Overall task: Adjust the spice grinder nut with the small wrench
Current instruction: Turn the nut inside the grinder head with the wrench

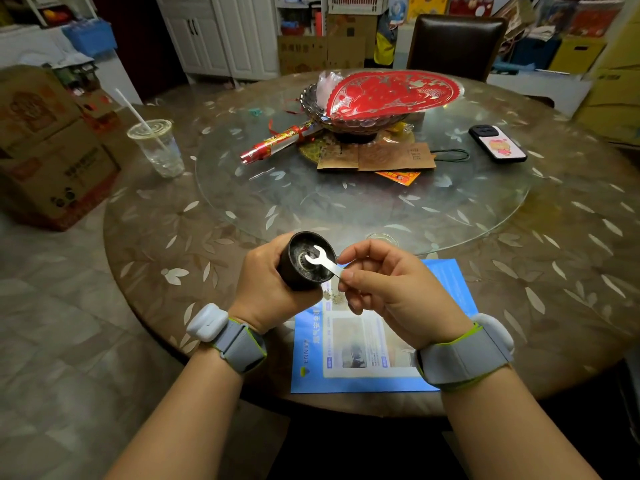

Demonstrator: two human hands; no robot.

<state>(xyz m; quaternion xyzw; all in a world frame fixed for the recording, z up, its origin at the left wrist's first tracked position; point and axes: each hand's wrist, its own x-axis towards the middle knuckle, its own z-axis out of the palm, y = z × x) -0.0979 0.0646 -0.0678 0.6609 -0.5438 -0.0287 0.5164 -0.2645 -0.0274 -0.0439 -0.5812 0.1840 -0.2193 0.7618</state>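
My left hand point(266, 289) grips the dark round spice grinder point(304, 263), tilted so its open underside faces me. The metal nut point(304, 261) sits in the middle of that underside. My right hand point(388, 289) pinches the handle of a small flat silver wrench point(323, 260) between thumb and forefinger. The wrench's open jaw lies over the grinder's underside, right at the nut; whether it fully seats on the nut I cannot tell. Both hands hover above the near edge of the round table.
A blue leaflet point(363, 341) with spilled spice grains lies under my hands. Farther off on the glass turntable point(346, 209) are a bowl with a red paper cutout point(391, 91), a red foil tube point(277, 143), a phone point(497, 143). A plastic cup with a straw point(157, 147) stands at left.
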